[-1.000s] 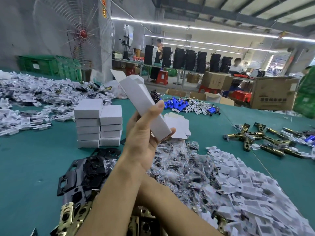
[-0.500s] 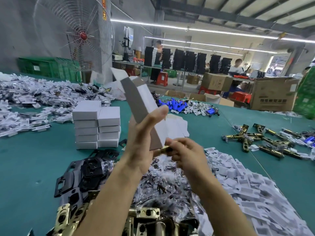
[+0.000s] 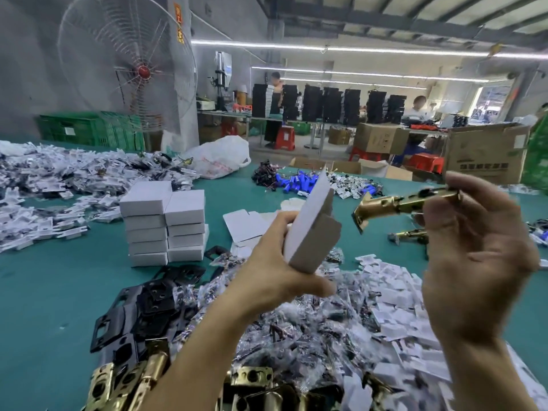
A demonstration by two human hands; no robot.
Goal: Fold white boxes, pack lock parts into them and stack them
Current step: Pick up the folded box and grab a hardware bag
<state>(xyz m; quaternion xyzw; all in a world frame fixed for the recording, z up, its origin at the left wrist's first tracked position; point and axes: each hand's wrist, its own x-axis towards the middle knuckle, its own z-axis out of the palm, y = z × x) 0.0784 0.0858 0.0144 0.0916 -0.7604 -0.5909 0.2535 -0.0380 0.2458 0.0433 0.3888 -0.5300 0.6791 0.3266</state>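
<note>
**Latch poised at the mouth of a half-closed box**

The left hand (image 3: 275, 280) is wrapped round the lower end of a folded white box (image 3: 311, 232) and tips it upward, so the open end with its loose flaps sits above the grip, toward the other hand. I'd say that tilt is meant to let a part slide down and stay put. The right hand (image 3: 474, 262) pinches a brass latch (image 3: 394, 206) by its tail. The flared plate end leads toward the box mouth, near it but not yet touching. Whether anything lies inside the box already I cannot tell; its opening faces away.

Beyond the left hand's knuckles stands a stack of closed boxes (image 3: 164, 223) — two neat columns on the green table (image 3: 44, 307). Beneath both wrists lies a heap of bagged parts (image 3: 311, 327) — presumably the next thing to go in.
</note>
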